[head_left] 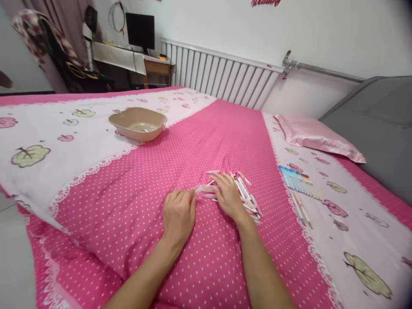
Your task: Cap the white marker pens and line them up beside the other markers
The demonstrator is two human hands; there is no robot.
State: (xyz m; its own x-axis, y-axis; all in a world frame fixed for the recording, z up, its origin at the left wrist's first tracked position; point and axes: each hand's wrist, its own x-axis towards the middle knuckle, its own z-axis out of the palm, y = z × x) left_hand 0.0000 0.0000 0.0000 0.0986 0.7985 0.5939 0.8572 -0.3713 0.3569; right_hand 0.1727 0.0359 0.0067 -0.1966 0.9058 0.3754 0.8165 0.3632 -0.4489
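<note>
A loose heap of slim pens [246, 195], mostly white and pale pink, lies on the pink dotted bedspread [206, 141]. My right hand [228, 193] rests over the left part of this heap, fingers stretched out and touching pens. Closed around the end of a pale pink pen [201, 189] is my left hand [178, 212], just left of the heap. Further right, a neat row of pens [298, 181] runs from blue to brown and cream. A few separate pens [301, 208] lie just below that row.
A beige plastic basin [138, 124] stands toward the back left of the bed, with small items inside that I cannot make out. A pink satin pillow [318, 135] lies at the right, beside a grey headboard [376, 124]. Beyond are a white radiator [219, 71] and a desk with a monitor [140, 31].
</note>
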